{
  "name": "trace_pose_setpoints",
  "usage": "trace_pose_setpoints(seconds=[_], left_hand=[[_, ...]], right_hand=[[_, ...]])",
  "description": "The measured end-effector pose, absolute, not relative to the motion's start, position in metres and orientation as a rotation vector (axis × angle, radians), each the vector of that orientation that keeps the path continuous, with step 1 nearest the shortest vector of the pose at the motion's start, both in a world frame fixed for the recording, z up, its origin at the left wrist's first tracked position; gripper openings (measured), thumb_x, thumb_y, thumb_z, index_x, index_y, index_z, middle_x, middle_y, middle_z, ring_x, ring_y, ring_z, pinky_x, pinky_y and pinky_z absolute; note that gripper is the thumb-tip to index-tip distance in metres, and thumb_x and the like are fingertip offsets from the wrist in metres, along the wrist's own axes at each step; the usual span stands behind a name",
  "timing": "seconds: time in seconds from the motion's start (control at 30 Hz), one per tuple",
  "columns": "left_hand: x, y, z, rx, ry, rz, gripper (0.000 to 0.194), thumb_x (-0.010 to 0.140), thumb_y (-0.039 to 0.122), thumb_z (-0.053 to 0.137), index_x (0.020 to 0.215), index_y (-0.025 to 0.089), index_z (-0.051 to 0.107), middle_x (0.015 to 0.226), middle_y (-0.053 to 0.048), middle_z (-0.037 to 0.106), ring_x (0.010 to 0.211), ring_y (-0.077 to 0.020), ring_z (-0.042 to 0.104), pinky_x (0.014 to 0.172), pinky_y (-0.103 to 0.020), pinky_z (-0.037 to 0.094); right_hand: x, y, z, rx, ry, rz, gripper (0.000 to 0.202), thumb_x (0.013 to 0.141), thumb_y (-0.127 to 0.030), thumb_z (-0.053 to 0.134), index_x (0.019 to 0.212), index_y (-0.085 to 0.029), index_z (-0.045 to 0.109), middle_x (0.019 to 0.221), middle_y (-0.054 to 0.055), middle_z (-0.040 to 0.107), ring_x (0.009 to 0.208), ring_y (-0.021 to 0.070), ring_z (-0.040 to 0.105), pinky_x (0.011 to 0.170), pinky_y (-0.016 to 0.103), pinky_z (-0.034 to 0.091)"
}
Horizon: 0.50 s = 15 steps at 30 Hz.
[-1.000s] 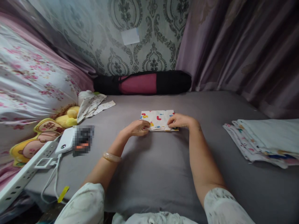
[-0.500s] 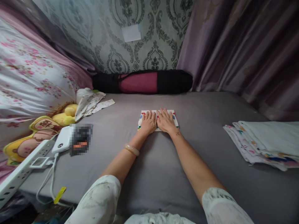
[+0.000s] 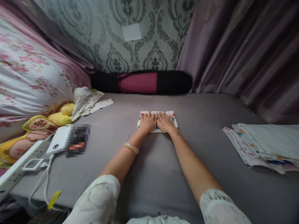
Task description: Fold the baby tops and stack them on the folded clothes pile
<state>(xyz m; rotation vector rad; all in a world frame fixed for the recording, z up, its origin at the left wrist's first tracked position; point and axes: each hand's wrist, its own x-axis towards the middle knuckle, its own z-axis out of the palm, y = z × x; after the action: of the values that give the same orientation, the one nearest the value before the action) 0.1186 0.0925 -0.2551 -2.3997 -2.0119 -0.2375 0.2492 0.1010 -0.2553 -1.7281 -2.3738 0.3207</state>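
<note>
A small folded cloth (image 3: 157,130), white with red, blue and other coloured patches, lies flat on the grey sheet ahead of me. My left hand (image 3: 148,122) rests palm down on its left half, fingers spread and slightly bent. On the right half lies my right hand (image 3: 165,122), also palm down with its fingers apart. The two hands are side by side, thumbs close together. Both hands cover much of the cloth's middle, while its far edge and side edges show around them. Neither hand grips anything.
Folded cloths (image 3: 266,143) are stacked at the right. A black and maroon long bag (image 3: 140,82) lies against the wall. At left are a crumpled cloth (image 3: 87,104), yellow plush toys (image 3: 60,118), a white power bank (image 3: 57,140), a power strip (image 3: 25,165) and cables.
My fingers have drawn back a little and bent more, so more of the cloth's far edge shows. Both hands stay on the cloth. The view has shifted slightly.
</note>
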Motion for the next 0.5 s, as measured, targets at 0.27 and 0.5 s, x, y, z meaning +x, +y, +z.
trace_pose_setpoints(seconds=[0.27,0.5], left_hand=[[0.124,0.111,-0.262,-2.512,-1.903,-0.281,0.054,0.098,0.035,0.021,0.147,0.014,0.035,0.154,-0.01,0.034,0.144,-0.029,0.022,0.117,-0.049,0.016],[0.123,0.116,-0.265,-2.581,-1.988,-0.212,0.055,0.098,0.036,0.02,0.149,0.016,0.031,0.154,-0.009,0.033,0.143,-0.028,0.025,0.116,-0.051,0.02]], right_hand=[[0.255,0.106,-0.259,-1.751,-2.339,0.164,0.054,0.096,-0.027,0.025,0.147,-0.013,0.036,0.156,0.009,0.029,0.145,0.0254,0.017,0.117,0.051,0.009],[0.256,0.109,-0.261,-1.782,-2.372,0.275,0.055,0.096,-0.029,0.023,0.149,-0.014,0.033,0.156,0.007,0.029,0.145,0.0253,0.016,0.117,0.051,0.009]])
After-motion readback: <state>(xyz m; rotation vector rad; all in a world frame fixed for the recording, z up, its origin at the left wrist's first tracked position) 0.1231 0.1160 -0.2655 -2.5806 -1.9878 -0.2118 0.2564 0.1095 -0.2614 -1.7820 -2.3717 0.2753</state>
